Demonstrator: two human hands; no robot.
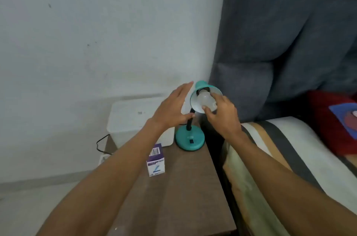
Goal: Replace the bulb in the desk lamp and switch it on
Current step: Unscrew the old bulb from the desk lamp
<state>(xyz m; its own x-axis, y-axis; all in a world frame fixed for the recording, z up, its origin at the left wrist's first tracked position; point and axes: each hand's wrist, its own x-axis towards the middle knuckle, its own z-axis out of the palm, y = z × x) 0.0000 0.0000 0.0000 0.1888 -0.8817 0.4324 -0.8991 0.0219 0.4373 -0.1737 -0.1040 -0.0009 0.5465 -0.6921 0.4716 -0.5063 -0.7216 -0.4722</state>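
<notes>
A teal desk lamp stands at the far end of a brown bedside table (185, 187). Its round base (188, 139) carries a black switch, and its shade (202, 88) tilts toward me. A white bulb (205, 98) sits in the shade's socket. My right hand (222, 114) has its fingers closed around the bulb's front. My left hand (172, 108) hovers open just left of the shade, fingers spread, thumb near the black gooseneck (190, 119). A purple and white bulb box (156, 160) stands upright on the table, near my left forearm.
A white box-shaped appliance (135, 117) sits behind the lamp against the white wall. A black cable (101, 144) loops off the table's left edge. A grey padded headboard (280, 32) and a bed with a striped sheet (280, 158) lie to the right.
</notes>
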